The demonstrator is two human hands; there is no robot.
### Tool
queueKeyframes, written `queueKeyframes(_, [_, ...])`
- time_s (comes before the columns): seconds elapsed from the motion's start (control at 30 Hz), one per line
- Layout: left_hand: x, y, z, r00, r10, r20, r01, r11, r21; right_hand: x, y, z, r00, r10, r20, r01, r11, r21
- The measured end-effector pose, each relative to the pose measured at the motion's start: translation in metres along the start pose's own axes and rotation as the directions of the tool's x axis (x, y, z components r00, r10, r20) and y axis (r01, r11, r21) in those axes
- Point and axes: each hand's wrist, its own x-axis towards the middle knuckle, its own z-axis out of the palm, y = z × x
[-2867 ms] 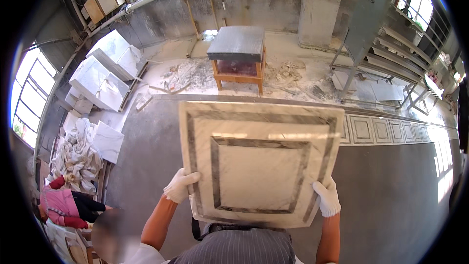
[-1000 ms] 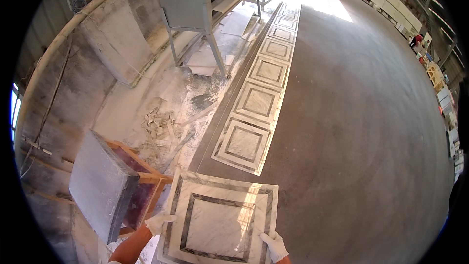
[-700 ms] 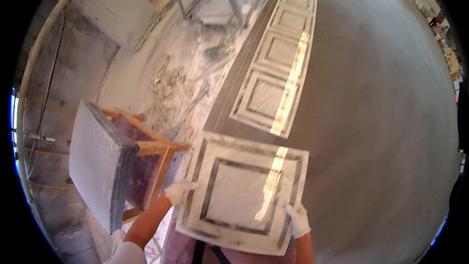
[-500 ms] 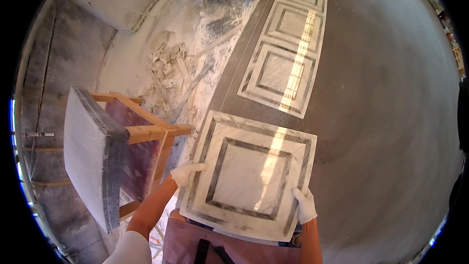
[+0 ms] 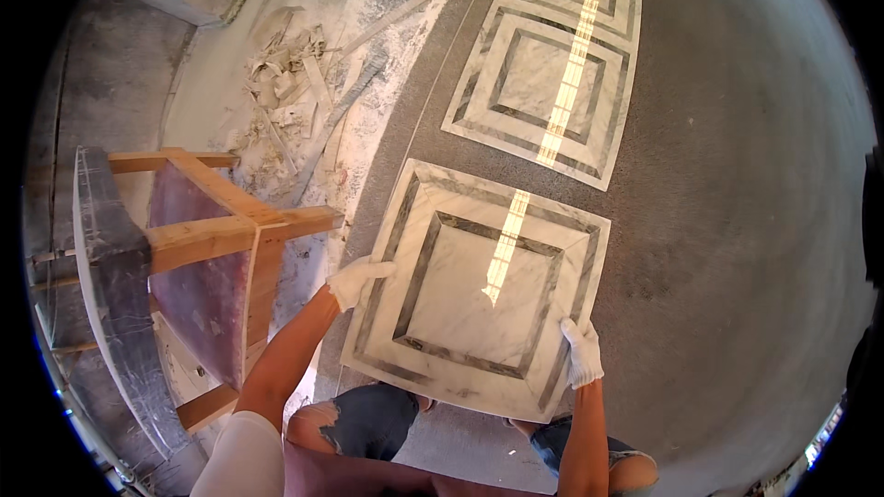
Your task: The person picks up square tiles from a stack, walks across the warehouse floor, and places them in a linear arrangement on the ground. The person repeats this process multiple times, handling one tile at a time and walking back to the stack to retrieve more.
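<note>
A square marble tile (image 5: 470,313) with two dark grey inlaid frames lies between my gloved hands. My left hand (image 5: 355,283) grips its left edge, thumb on the face and the other fingers out of sight beneath. On the lower right edge, my right hand (image 5: 581,353) holds it the same way, thumb on top. Just beyond the held tile, a matching marble tile (image 5: 551,83) lies on the grey bed, with a strip of bare grey between the two. Whether the held tile touches the bed is unclear. A bright strip of light crosses both tiles.
At left stands a wooden frame (image 5: 210,248) with a dark red panel and a grey padded board (image 5: 115,248). Broken scraps (image 5: 285,83) and long strips litter the dusty floor behind it. Smooth grey bedding (image 5: 737,221) spreads to the right. My bent knees (image 5: 364,419) are below the tile.
My view has dropped lower, and my bent knees now show below the tile. The gap between the held tile and the laid one looks narrower. Both hands keep their grip.
</note>
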Motion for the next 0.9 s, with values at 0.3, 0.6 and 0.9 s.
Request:
queueKeyframes(0.3, [0.089,0.005,0.001,0.998,0.039,0.056,-0.037,0.999,-0.035,0.083,0.015,-0.008,0.998,-0.046,-0.041,0.048,0.998,0.041])
queueKeyframes(0.6, [0.137,-0.004,-0.021,0.995,0.096,0.031,-0.097,0.994,0.053,0.114,0.023,-0.001,0.995,-0.097,-0.027,0.099,0.991,0.093])
queueKeyframes(0.9, [0.150,0.004,-0.015,0.993,0.115,0.000,-0.115,0.990,0.082,0.129,0.017,0.000,0.991,-0.134,-0.021,0.136,0.985,0.111])
